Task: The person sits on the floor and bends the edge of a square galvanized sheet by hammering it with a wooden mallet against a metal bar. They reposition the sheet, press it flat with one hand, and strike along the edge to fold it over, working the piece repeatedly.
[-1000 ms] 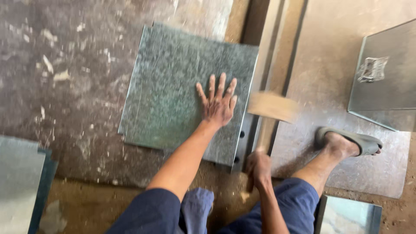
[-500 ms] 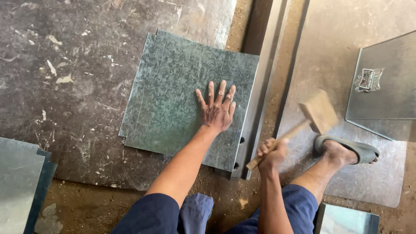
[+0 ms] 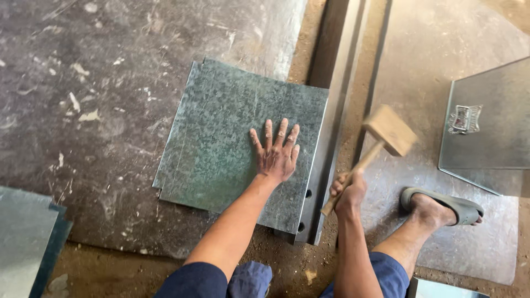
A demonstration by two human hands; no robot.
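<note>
1. Since half a second ago, the wooden mallet [image 3: 388,130] has swung left, its head now nearer the steel bar [image 3: 326,138].
2. Right hand [image 3: 348,193] is clenched tight around the mallet handle, head raised and blurred.
3. Left hand [image 3: 276,152] lies flat, fingers spread, pressing the galvanised sheet [image 3: 221,132].
4. That sheet rests on the floor, its right edge over the bar.
5. A sandalled foot [image 3: 441,207] sits to the right, near a metal box [image 3: 488,127].

The sheet [image 3: 232,138] is spangled, dull galvanised metal, the mallet [image 3: 386,132] pale bare wood, the rail [image 3: 326,110] smooth grey steel, the floor [image 3: 83,83] rough and scuffed.
</note>
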